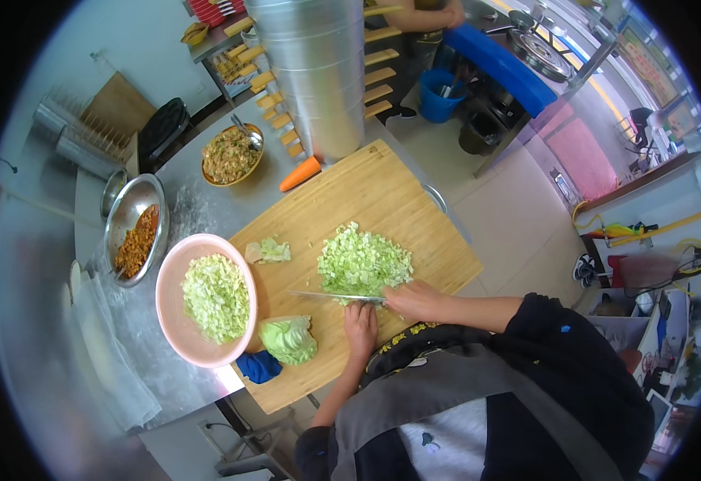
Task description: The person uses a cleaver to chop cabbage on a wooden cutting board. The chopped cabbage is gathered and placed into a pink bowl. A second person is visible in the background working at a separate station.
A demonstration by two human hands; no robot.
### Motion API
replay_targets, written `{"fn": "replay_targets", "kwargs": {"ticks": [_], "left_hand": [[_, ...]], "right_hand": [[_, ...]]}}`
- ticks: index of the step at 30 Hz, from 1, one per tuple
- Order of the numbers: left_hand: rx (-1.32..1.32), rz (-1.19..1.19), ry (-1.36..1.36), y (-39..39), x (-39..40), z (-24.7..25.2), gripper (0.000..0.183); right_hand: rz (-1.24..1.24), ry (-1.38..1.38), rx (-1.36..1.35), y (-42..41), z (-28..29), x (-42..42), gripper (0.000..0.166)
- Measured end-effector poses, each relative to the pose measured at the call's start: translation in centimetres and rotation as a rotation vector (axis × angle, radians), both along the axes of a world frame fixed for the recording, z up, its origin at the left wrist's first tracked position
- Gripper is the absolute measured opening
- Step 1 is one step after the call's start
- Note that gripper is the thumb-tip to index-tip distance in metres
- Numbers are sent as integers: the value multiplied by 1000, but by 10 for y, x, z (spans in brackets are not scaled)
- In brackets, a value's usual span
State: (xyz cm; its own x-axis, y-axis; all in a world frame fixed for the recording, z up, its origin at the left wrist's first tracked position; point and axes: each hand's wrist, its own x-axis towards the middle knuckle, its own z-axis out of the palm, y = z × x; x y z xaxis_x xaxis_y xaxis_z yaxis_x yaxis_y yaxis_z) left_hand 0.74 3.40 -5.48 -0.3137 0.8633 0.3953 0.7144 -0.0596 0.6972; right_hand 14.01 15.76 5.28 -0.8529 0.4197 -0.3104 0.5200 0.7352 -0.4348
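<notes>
My right hand [415, 300] grips the handle of a kitchen knife [332, 295], its blade pointing left across a wooden cutting board [435, 240]. Just below the blade, my left hand [361, 324] has its fingers curled, with the fingertips at the blade and partly hidden; a bit of green shows beside them. A heap of chopped cabbage [362, 258] lies right above the knife. To the left on the board sit a piece of cabbage head [289, 340] and a few loose leaf scraps [268, 250]. A pink plastic basin [167, 300] of chopped cabbage overlaps the board's left edge.
A blue cloth [258, 367] lies by the basin. Beyond the board are a carrot [300, 174], a bowl of filling [230, 155] with a spoon, and tall stacked metal steamers [320, 78]. A steel bowl [161, 198] stands left. Another person's arm [425, 18] shows at the top.
</notes>
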Motion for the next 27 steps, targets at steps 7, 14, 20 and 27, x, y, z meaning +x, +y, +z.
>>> {"fn": "replay_targets", "kwargs": {"ticks": [7, 14, 20, 27], "left_hand": [[-21, -19, -4, -5, -4, 18, 14], [-7, -62, -36, -9, -5, 3, 14], [-43, -30, -51, -15, -12, 6, 13], [-81, -53, -158, -19, -19, 8, 13]], "right_hand": [[45, 36, 32, 14, 27, 0, 22], [-15, 9, 12, -5, -3, -11, 23], [-30, 21, -13, -4, 4, -1, 23], [3, 66, 12, 2, -12, -21, 25]]}}
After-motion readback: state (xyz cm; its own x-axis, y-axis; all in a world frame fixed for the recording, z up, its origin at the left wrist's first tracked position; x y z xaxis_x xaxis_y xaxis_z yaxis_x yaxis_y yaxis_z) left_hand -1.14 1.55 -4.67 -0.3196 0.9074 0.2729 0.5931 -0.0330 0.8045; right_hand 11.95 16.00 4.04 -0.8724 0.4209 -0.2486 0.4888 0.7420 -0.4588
